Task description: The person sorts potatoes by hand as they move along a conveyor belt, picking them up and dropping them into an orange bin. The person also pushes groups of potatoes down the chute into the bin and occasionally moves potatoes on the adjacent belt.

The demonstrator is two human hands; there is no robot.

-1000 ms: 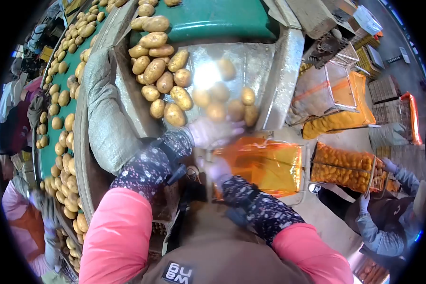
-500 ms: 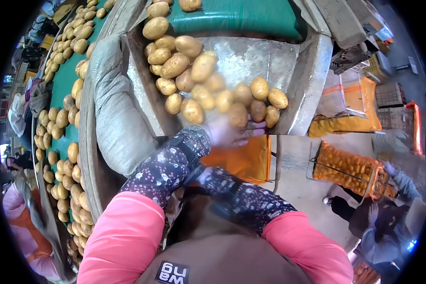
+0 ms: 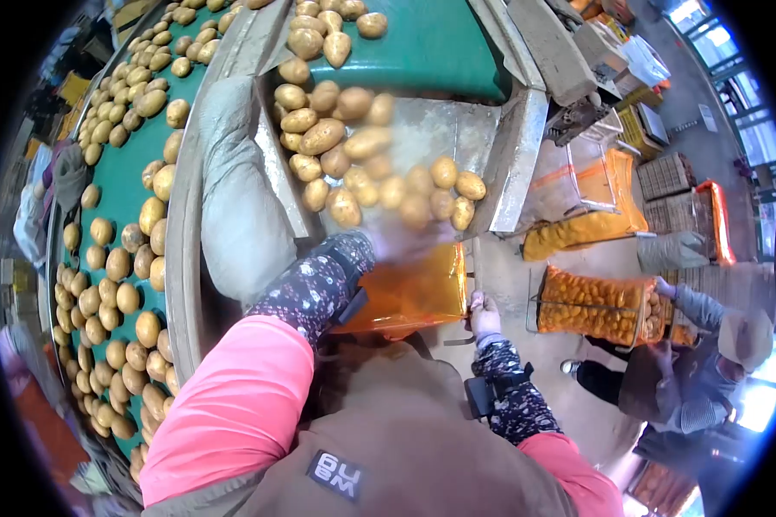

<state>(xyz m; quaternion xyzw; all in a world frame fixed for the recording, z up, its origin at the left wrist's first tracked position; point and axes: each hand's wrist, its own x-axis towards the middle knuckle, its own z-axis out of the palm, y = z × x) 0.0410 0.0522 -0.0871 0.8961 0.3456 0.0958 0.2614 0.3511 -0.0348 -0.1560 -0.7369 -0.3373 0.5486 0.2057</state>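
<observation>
My left hand (image 3: 407, 244), blurred by motion, stretches flat across the lower lip of a metal chute (image 3: 457, 129). It lies against the lowest of several potatoes (image 3: 323, 136) heaped there, some of them blurred too. Below the chute mouth an orange mesh bag (image 3: 409, 289) hangs on a metal frame (image 3: 472, 267). My right hand (image 3: 485, 317) is closed round the frame at the bag's right side, thumb upward. Part of the bag is hidden behind my left forearm.
On the left, a green conveyor belt (image 3: 112, 194) carries many potatoes. A grey cloth-wrapped pad (image 3: 241, 189) covers the chute's left side. Another green belt (image 3: 422, 52) feeds the chute. At right a person (image 3: 698, 353) handles a filled orange potato bag (image 3: 591, 306); crates (image 3: 668, 185) stand behind.
My right hand has moved from beneath my left forearm out to the right, onto the bag frame. My left hand stays at the chute lip. More potatoes show on the upper belt.
</observation>
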